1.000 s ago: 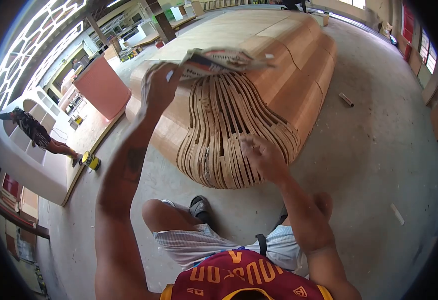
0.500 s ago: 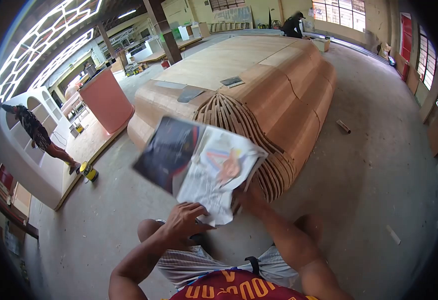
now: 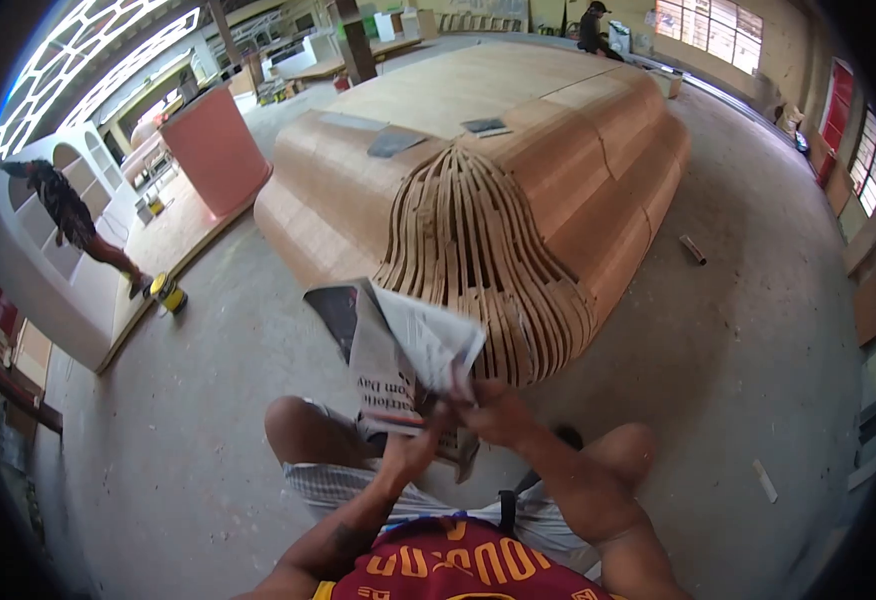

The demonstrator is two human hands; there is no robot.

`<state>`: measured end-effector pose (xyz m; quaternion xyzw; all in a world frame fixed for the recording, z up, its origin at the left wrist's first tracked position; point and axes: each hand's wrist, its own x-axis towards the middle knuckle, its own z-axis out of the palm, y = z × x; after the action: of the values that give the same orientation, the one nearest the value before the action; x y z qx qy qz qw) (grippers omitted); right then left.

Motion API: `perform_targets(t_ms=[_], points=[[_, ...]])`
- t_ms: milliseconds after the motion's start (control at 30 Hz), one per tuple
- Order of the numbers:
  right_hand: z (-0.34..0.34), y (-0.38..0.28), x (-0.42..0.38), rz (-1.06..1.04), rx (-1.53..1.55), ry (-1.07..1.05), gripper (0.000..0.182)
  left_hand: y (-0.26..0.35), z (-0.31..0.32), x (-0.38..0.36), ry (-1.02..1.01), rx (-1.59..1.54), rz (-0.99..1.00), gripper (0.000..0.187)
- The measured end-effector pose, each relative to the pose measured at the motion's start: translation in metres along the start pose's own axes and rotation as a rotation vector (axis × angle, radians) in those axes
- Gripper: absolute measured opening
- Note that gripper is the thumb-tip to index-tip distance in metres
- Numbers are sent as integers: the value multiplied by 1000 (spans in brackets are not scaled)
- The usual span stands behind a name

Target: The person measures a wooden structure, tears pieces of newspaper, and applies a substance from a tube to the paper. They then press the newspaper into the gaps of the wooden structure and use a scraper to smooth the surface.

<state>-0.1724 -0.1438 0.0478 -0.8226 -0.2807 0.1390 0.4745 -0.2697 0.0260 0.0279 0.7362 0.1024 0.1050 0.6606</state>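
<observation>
A sheet of newspaper [image 3: 378, 355], folded and crumpled, is held above my lap. My left hand [image 3: 414, 452] grips its lower edge, with the fingers partly hidden behind the paper. My right hand [image 3: 498, 412] is closed on the right side of the sheet, close to the left one; the fingertips are blurred. Just beyond the paper is the curved, slatted wooden end [image 3: 473, 230] of a large plywood form [image 3: 578, 130]. Two dark, flat pieces, a grey sheet [image 3: 396, 143] and a smaller one [image 3: 486, 127], lie on top of the form.
At the left, a person [image 3: 63, 210] stands by a white arched structure [image 3: 33, 260], near a yellow-and-black bucket [image 3: 168, 293]. A pink curved panel [image 3: 213, 150] stands behind. Another person [image 3: 594, 30] is at the far end. A short tube [image 3: 693, 250] lies on the floor at right.
The newspaper was spread wide and is now folded and bunched smaller, lower and nearer my lap. My hands have come closer together. My view has shifted slightly.
</observation>
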Motion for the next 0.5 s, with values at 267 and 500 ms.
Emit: perform_targets(t_ms=[267, 500], points=[[-62, 14, 9, -206, 592, 642, 31, 19, -58, -18, 446, -81, -189, 48], [-56, 29, 10, -158, 685, 949, 36, 13, -64, -25, 493, -349, -101, 65]])
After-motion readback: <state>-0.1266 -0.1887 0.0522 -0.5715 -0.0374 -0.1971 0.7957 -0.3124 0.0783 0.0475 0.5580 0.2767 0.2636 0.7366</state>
